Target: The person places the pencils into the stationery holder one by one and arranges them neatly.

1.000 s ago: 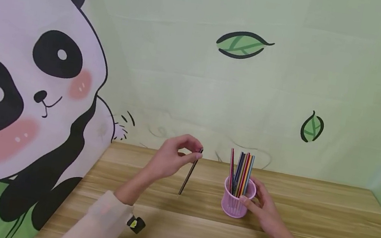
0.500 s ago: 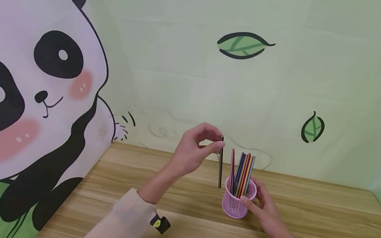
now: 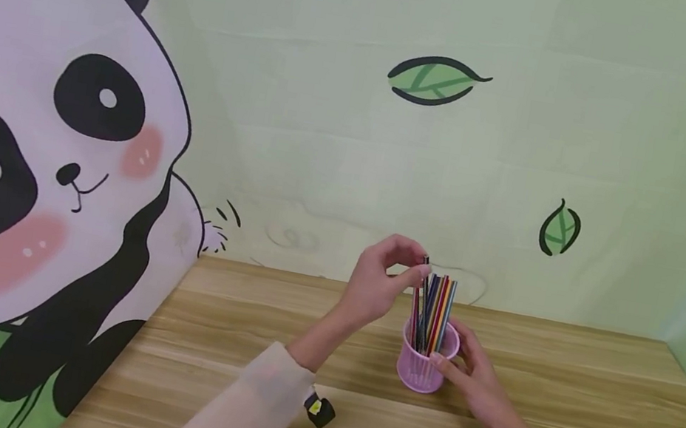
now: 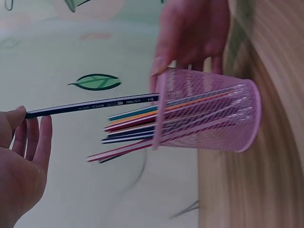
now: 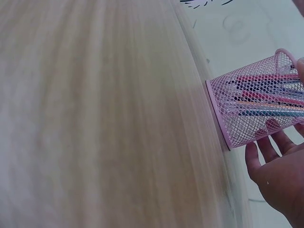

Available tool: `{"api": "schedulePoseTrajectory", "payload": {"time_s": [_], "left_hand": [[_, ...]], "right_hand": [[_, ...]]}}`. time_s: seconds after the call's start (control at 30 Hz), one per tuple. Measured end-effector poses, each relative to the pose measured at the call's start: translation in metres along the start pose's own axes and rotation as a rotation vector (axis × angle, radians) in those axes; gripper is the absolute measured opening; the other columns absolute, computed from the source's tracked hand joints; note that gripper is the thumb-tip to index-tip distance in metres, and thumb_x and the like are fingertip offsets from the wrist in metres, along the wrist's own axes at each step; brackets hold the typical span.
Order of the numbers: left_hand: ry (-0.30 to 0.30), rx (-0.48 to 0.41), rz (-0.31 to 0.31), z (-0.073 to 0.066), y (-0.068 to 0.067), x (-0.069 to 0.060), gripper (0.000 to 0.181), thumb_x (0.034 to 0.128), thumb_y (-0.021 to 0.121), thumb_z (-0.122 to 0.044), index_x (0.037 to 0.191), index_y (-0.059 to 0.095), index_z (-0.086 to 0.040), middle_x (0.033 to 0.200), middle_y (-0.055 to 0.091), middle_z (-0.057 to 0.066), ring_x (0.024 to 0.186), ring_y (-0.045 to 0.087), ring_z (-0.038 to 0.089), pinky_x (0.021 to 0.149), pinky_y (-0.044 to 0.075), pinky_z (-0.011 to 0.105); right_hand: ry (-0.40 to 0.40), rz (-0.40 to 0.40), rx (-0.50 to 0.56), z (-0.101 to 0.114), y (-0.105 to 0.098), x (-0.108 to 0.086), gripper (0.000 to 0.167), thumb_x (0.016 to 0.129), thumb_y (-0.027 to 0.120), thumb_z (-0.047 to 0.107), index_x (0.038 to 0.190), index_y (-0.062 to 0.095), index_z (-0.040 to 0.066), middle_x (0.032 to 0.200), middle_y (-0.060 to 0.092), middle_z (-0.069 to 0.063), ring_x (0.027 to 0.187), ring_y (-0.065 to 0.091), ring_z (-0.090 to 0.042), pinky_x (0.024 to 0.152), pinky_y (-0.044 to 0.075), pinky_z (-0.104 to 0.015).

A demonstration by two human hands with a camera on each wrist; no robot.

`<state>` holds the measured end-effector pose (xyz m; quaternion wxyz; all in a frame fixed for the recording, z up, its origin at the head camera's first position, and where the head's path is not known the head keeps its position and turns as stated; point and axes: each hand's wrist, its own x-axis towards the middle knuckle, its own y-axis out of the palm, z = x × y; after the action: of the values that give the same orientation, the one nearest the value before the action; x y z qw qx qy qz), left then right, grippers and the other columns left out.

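A pink mesh pencil cup [image 3: 418, 377] stands upright on the wooden table, with several coloured pencils [image 4: 128, 126] leaning in it. Around its right side curl the thumb and fingers of my right hand [image 3: 480, 385], steadying it; the right wrist view shows the fingers [image 5: 281, 142] against the mesh. My left hand [image 3: 375, 283] pinches a dark pencil [image 4: 90, 105] by its upper end, above the cup. That pencil's lower end sits just past the rim, seen through the mesh in the left wrist view. The right palm is partly cut off in the right wrist view.
The wood-grain table [image 3: 589, 403] reaches back to a pale green wall cloth [image 3: 303, 125] printed with leaves. A large printed panda [image 3: 90, 151] covers the left side. A black wrist device [image 3: 320, 411] is on the left sleeve.
My left hand has carried the dark pencil rightward from beside the cup to its mouth, turning it from slanted to nearly upright. The right hand and cup have stayed in place.
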<state>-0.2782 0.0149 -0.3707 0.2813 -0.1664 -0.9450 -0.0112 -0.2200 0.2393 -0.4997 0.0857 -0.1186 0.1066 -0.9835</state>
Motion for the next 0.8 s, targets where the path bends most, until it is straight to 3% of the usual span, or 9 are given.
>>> {"api": "schedulePoseTrajectory", "payload": {"time_s": [0.13,0.33,0.43,0.57,0.8], "left_hand": [[-0.035,0.041,0.001,0.013,0.011,-0.004,0.018,0.0994,0.076,-0.009,0.115,0.068,-0.005,0.103,0.072,0.009,0.090,0.069,0.014,0.080,0.063,0.033],[-0.116,0.110,0.008,0.031,0.027,-0.007,0.017,0.0970,0.079,-0.012,0.111,0.071,-0.010,0.099,0.073,-0.001,0.086,0.069,0.010,0.074,0.055,0.024],[-0.137,0.159,0.018,0.036,0.033,-0.008,0.017,0.0968,0.080,-0.013,0.111,0.071,-0.014,0.100,0.073,-0.003,0.087,0.066,0.006,0.071,0.050,0.022],[-0.130,0.199,0.025,0.038,0.037,-0.008,0.018,0.0978,0.079,-0.013,0.114,0.071,-0.014,0.102,0.074,-0.001,0.088,0.066,0.005,0.071,0.050,0.021],[-0.113,0.256,0.036,0.039,0.041,-0.007,0.021,0.0978,0.078,-0.010,0.117,0.070,-0.009,0.102,0.074,0.001,0.088,0.067,0.003,0.075,0.054,0.021]], "right_hand": [[0.011,-0.001,-0.005,0.002,0.000,0.000,0.070,0.106,0.067,0.017,0.164,0.030,0.007,0.163,0.040,-0.026,0.149,0.038,-0.044,0.116,0.036,-0.057],[0.007,-0.006,-0.004,0.002,0.000,0.000,0.069,0.105,0.068,0.015,0.163,0.031,0.007,0.162,0.040,-0.027,0.149,0.038,-0.044,0.107,0.043,-0.023],[-0.001,-0.006,0.012,0.001,0.000,0.000,0.069,0.105,0.068,0.014,0.163,0.031,0.006,0.162,0.040,-0.027,0.149,0.038,-0.044,0.104,0.042,-0.017],[0.009,-0.006,0.009,0.000,-0.001,0.001,0.070,0.105,0.068,0.016,0.163,0.031,0.008,0.163,0.040,-0.025,0.149,0.038,-0.043,0.107,0.043,-0.022],[0.014,0.006,0.000,0.001,-0.001,0.000,0.071,0.105,0.068,0.016,0.164,0.029,0.008,0.164,0.038,-0.025,0.149,0.037,-0.044,0.115,0.038,-0.056]]}}
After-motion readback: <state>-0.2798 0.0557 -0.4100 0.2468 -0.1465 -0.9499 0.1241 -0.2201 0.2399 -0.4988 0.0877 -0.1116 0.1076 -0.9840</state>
